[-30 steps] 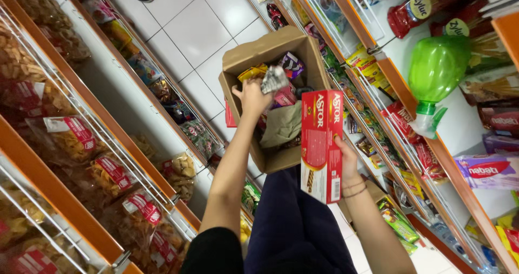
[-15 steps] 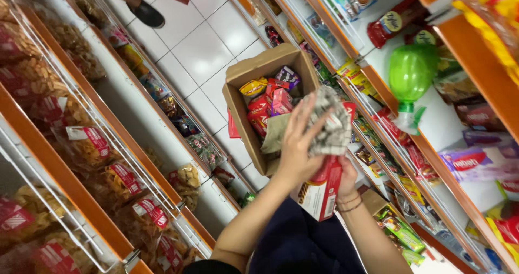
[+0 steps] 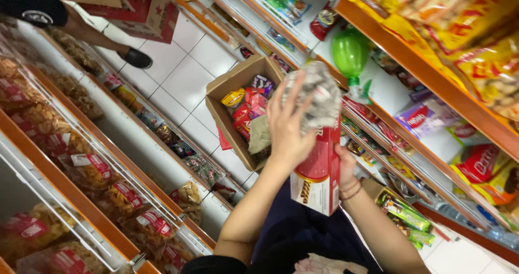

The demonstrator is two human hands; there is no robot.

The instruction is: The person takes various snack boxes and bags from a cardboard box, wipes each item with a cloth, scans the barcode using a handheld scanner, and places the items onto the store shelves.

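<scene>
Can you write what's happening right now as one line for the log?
left hand: holds crumpled grey packet | right hand: holds red box | cardboard box: open, snacks inside, on floor

I see one camera only, worn on the head, tipped sideways, looking down a shop aisle, very close to the left hand point(image 3: 289, 125) and right hand point(image 3: 346, 168), cardboard box point(image 3: 230, 85) on the white tiled floor point(image 3: 184, 74) a bit farther, shelves point(image 3: 427, 71) near on both sides

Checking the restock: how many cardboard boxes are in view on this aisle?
2. One open cardboard box sits on the floor ahead, packed with snack packets. Another box is at the top left, carried by another person. Others may be hidden behind the shelves.
</scene>
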